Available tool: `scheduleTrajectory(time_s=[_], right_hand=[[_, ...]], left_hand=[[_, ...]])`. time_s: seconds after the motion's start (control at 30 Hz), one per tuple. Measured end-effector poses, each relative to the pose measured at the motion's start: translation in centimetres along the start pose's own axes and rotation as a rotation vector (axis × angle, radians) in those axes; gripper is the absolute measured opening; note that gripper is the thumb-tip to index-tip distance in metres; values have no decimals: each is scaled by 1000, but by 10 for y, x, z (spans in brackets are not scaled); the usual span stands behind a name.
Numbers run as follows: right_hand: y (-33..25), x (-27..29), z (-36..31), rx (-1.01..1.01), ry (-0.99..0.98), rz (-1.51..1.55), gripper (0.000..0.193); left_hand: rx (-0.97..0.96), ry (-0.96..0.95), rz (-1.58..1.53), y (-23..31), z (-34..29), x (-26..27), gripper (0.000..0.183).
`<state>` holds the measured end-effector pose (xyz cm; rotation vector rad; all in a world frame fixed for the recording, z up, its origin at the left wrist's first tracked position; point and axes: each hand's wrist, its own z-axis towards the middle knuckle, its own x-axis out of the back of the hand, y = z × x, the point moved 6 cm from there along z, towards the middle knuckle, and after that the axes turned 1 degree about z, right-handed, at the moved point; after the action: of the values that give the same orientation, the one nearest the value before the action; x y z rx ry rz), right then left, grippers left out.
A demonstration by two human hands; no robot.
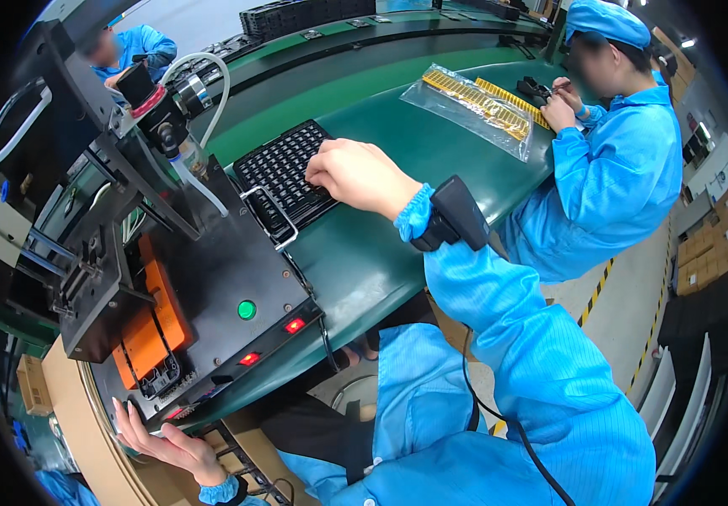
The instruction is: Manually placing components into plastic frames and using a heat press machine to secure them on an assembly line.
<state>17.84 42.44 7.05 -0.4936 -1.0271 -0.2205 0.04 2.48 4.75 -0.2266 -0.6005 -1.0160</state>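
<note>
My right hand [365, 175] reaches over a black tray [284, 164] filled with rows of small parts. Its fingers are bent together at the tray's right side, and whatever they pinch is hidden. Down at the lower left, my left hand [170, 445] has its fingers stretched out beside the front corner of a black bench machine [220, 278]. Close to those fingers, a small black part [160, 379] rests at the end of an orange block [151, 325] on the machine. A metal handle [284, 223] stands between machine and tray.
A green button [247, 309] and red lit switches [295, 325] sit on the machine's front. A clear bag of yellow strips [478, 105] lies on the green table [364, 261]. One co-worker [617, 169] works at the right, another [140, 51] at the far left.
</note>
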Motion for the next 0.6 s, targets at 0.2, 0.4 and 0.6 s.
scheduleTrajectory(time_s=[0.2,0.4,0.6], right_hand=[[20,5,14,-38,11,112,14],[49,18,2,-69,-49,131,15],[40,7,-8,-69,-63,46,14]], left_hand=[[15,65,-21,0,-1,-3,45],[10,92,-34,-2,-1,-8,43],[37,126,-27,-9,-2,-9,41]])
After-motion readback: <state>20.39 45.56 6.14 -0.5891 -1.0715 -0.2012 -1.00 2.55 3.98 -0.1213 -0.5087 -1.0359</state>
